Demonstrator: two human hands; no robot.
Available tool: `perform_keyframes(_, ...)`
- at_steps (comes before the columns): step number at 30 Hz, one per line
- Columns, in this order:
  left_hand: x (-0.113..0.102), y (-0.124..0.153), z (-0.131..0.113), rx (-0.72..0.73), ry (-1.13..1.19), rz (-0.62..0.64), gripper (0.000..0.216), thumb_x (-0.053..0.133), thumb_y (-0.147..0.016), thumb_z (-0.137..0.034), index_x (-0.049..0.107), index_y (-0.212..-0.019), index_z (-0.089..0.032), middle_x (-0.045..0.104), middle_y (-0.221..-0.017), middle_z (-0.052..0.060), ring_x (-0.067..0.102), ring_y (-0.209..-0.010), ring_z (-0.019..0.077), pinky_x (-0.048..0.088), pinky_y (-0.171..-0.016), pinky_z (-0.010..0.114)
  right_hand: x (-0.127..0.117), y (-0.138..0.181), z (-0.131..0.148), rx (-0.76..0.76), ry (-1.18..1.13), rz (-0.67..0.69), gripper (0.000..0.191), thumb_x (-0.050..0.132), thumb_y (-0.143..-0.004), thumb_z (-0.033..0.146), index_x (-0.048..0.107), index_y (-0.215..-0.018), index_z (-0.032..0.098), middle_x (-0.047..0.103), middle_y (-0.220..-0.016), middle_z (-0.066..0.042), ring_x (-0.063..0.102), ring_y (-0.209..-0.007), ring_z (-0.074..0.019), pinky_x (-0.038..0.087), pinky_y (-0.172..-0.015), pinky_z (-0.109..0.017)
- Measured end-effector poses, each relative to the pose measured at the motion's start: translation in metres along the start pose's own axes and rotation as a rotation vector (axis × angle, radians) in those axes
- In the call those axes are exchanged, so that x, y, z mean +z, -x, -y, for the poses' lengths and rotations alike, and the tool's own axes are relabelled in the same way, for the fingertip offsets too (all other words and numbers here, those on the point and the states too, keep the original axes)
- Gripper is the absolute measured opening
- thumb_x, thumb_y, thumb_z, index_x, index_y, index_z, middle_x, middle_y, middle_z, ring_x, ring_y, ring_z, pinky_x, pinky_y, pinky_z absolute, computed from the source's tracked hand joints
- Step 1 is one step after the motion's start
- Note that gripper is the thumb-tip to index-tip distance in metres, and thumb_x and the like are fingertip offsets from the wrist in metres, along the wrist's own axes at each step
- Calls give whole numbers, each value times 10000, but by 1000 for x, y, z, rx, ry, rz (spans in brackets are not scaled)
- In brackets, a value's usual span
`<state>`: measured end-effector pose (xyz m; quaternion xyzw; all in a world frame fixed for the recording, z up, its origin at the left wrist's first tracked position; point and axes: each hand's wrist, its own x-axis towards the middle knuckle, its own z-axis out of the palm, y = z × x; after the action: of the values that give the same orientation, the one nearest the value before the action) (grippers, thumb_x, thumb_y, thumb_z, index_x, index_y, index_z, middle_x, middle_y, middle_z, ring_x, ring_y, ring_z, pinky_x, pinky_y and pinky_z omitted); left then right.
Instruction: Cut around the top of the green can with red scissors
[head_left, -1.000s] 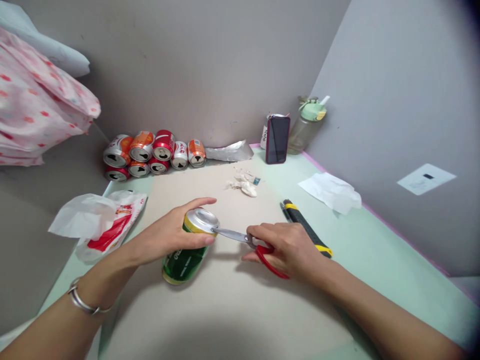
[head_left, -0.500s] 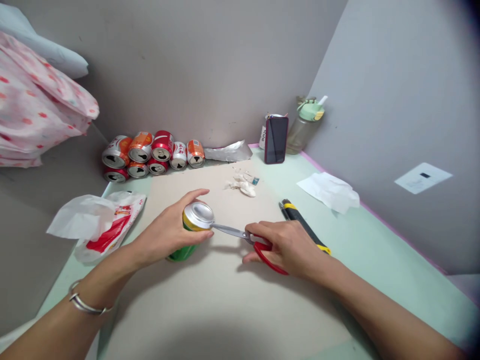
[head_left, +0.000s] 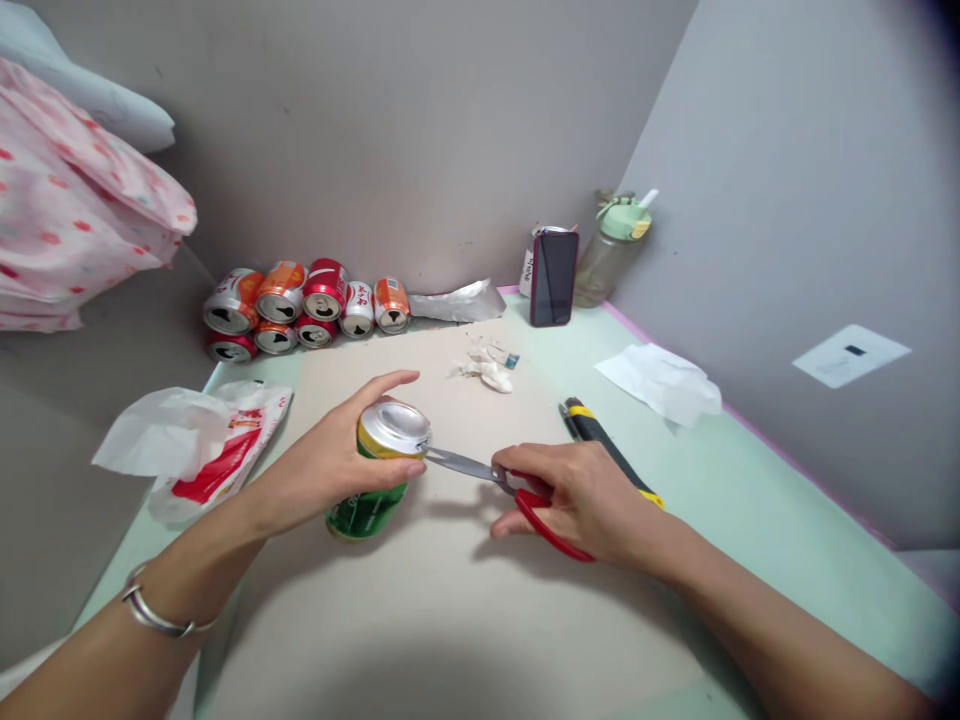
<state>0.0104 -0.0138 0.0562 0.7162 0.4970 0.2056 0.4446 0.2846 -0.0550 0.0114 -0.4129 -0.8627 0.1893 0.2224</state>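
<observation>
My left hand point(head_left: 334, 460) is wrapped around a green and yellow drink can point(head_left: 371, 490), holding it tilted with its silver end toward the right. The forefinger stretches over the can's top. My right hand point(head_left: 577, 495) grips red-handled scissors point(head_left: 517, 490), fingers through the loops. The scissor blades point left and their tips touch the rim at the can's silver end. Both hands work over a beige board point(head_left: 450, 600) lying on the pale green table point(head_left: 750, 500).
Several empty cans point(head_left: 300, 305) are stacked against the back wall. A phone point(head_left: 553, 278) leans by a green-lidded bottle point(head_left: 611, 250). A yellow-black utility knife point(head_left: 604, 445), white tissue point(head_left: 660, 382), paper scraps point(head_left: 487, 370) and a plastic bag point(head_left: 195, 445) lie around.
The can was tipped more upright half a second ago and now leans over again. My right hand with the scissors has shifted slightly right and down, blades still at the can's rim.
</observation>
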Motion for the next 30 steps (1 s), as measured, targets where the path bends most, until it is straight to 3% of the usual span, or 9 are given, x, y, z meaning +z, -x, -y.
perform_keyframes(17,2,3,-4,-44,35,190,853,772,-753,-423,342,-1486,-345,665,-1168,24,616,-1086,280,450,-971,409,0,-1,5,-64,18,0,558,531,-889,730,663,-910,188,549,-650,26,415,-539,-117,273,-527,-242)
perform_keyframes(24,5,0,-3,-58,63,127,854,784,-732,-436,393,-1478,-295,660,-1263,64,606,-1153,299,399,-1065,443,5,0,3,-113,109,-57,541,500,-932,697,638,-936,174,590,-677,5,468,-537,-126,274,-535,-248)
perform_keyframes(30,6,1,-3,-68,65,120,858,776,-728,-493,412,-1475,-283,669,-1273,82,607,-1162,321,418,-1055,467,10,3,6,-99,175,-87,528,442,-975,669,622,-905,177,606,-660,-4,488,-525,-135,258,-522,-253)
